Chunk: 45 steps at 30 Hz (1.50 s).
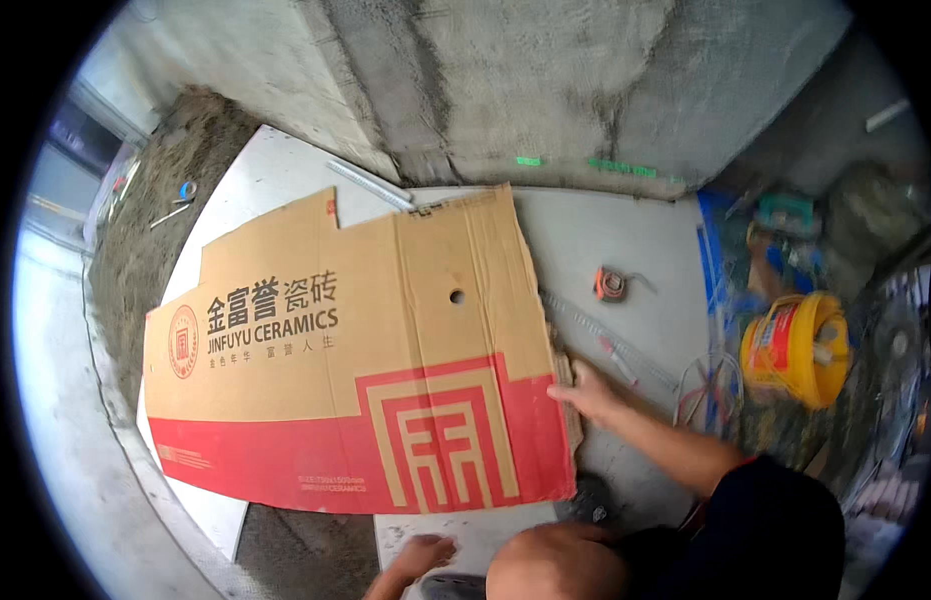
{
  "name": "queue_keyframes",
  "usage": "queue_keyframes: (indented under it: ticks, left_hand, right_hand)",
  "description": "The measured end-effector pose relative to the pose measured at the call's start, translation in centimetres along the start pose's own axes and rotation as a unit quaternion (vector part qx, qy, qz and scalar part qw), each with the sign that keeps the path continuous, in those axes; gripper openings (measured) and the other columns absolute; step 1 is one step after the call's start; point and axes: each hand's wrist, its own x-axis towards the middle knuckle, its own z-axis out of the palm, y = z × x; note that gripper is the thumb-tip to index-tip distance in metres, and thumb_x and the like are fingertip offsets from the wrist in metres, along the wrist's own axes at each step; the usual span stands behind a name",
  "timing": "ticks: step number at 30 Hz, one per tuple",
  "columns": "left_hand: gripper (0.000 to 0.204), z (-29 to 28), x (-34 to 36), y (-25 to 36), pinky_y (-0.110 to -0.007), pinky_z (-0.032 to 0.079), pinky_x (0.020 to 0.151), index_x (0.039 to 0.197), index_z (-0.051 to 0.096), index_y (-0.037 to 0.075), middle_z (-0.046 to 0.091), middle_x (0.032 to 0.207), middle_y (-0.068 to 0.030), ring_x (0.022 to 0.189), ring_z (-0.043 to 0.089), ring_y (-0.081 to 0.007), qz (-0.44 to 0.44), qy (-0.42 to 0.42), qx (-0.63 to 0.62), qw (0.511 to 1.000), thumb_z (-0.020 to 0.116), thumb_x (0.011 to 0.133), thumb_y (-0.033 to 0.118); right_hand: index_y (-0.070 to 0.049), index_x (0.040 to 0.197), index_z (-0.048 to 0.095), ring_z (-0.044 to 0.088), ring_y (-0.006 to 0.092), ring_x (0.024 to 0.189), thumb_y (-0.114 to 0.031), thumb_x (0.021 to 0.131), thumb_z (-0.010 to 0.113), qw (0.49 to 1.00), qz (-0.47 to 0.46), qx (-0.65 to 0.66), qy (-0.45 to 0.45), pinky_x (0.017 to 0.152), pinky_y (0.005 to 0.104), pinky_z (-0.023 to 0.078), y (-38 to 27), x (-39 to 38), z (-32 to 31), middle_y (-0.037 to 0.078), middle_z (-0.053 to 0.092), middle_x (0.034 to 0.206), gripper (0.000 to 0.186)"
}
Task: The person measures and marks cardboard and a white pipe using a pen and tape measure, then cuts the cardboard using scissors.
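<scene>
A large brown cardboard sheet (pixel 375 260) with a red band and printing lies tilted over white slabs. It has a small round hole and a notch cut in its far edge. My right hand (pixel 590 393) is closed on its right edge, thumb over the printed face, the rest of the fingers partly hidden. Below the sheet's near edge, apart from it, my left hand (pixel 425 553) is held with fingers curled together and nothing visible in them. My bare knee (pixel 555 565) is beside it.
On the white slab (pixel 625 235) lie an orange-black tape measure (pixel 611 284), a metal ruler (pixel 600 335) and a red-white marker-like stick (pixel 618 360). A metal strip (pixel 370 185) rests behind the cardboard. At right stands a yellow bucket (pixel 797 350); bare concrete wall (pixel 545 90) rises behind.
</scene>
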Motion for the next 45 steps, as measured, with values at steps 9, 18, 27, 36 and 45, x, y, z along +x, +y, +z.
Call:
queue_keyframes:
  ticks: [9, 18, 27, 36, 45]
  left_hand:
    - [0.034, -8.2, -2.7, 8.5, -0.038, 0.052, 0.087, 0.109, 0.069, -0.001, 0.072, 0.103, -0.0128, 0.099, 0.068, -0.0225, 0.113, 0.050, 0.241, 0.963, 0.069, 0.095, 0.030]
    - [0.027, 1.6, 7.0, 13.9, -0.036, 0.055, 0.076, 0.110, 0.064, -0.001, 0.072, 0.092, -0.0166, 0.084, 0.072, -0.0230, 0.460, -0.116, 0.305, 0.826, 0.070, 0.093, 0.018]
    - [0.026, 4.4, 11.6, 13.8, -0.043, 0.054, 0.077, 0.103, 0.069, 0.002, 0.070, 0.093, -0.0179, 0.088, 0.070, -0.0328, 0.503, -0.060, 0.330, 0.796, 0.067, 0.094, 0.027]
    - [0.023, 5.5, 13.9, 13.5, -0.026, 0.052, 0.059, 0.102, 0.067, -0.001, 0.069, 0.082, -0.0071, 0.068, 0.063, -0.0118, 0.389, -0.143, 0.190, 0.890, 0.059, 0.102, 0.020]
    - [0.027, 5.2, 11.6, 13.2, -0.030, 0.053, 0.068, 0.113, 0.065, 0.002, 0.067, 0.096, -0.0090, 0.080, 0.063, -0.0184, 0.420, -0.123, 0.234, 0.868, 0.060, 0.100, 0.026]
  right_hand:
    - [0.001, 0.136, 0.046, 0.057, 0.0411, 0.118, -0.034, 0.093, 0.067, 0.881, -0.189, -0.384, 0.201, 0.099, 0.0484, 0.046, -1.6, -2.1, 0.5, 0.026, 0.059, 0.123, 0.060]
    - [-0.006, 0.133, 0.057, 0.060, 0.0275, 0.119, -0.020, 0.089, 0.071, 0.985, -0.061, -0.129, -0.102, 0.100, 0.0364, 0.047, -10.3, -24.2, 7.0, 0.017, 0.057, 0.133, 0.048]
    - [-0.002, 0.121, 0.064, 0.062, 0.0239, 0.115, -0.022, 0.090, 0.066, 0.810, -0.031, -0.577, -0.095, 0.100, 0.0384, 0.048, -21.0, -29.3, 12.5, 0.014, 0.066, 0.119, 0.037]
    - [-0.005, 0.131, 0.056, 0.061, 0.0259, 0.114, -0.029, 0.092, 0.066, 0.964, 0.078, -0.243, -0.076, 0.098, 0.0413, 0.050, -2.3, -28.2, 5.5, 0.014, 0.059, 0.128, 0.047]
    - [-0.007, 0.142, 0.047, 0.061, 0.0278, 0.112, -0.036, 0.095, 0.066, 0.968, 0.245, 0.056, 0.023, 0.096, 0.0442, 0.051, 15.9, -31.9, 0.2, 0.014, 0.052, 0.137, 0.058]
